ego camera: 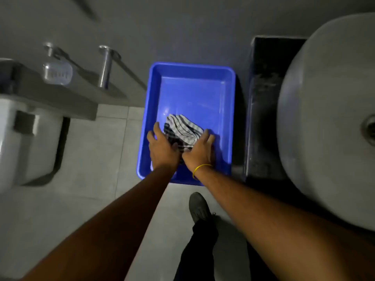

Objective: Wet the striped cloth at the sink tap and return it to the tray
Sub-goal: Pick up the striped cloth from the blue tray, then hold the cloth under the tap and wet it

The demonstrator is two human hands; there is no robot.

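Note:
A blue plastic tray (227, 118) stands on the tiled floor against the wall. The striped cloth (183, 130), white with dark lines, lies bunched in the tray's near half. My left hand (162, 148) rests on the cloth's left side and my right hand (199, 150) on its right side. The fingers of both hands are spread over and around the fabric. A yellow band circles my right wrist. The round white sink (328, 110) fills the right edge, its drain just showing. No tap is in view.
A dark cabinet (263, 110) stands between the tray and the sink. A toilet (24, 142) and a grey ledge with metal fittings (105, 67) are on the left. My dark shoe (199, 207) stands on the floor tiles just before the tray.

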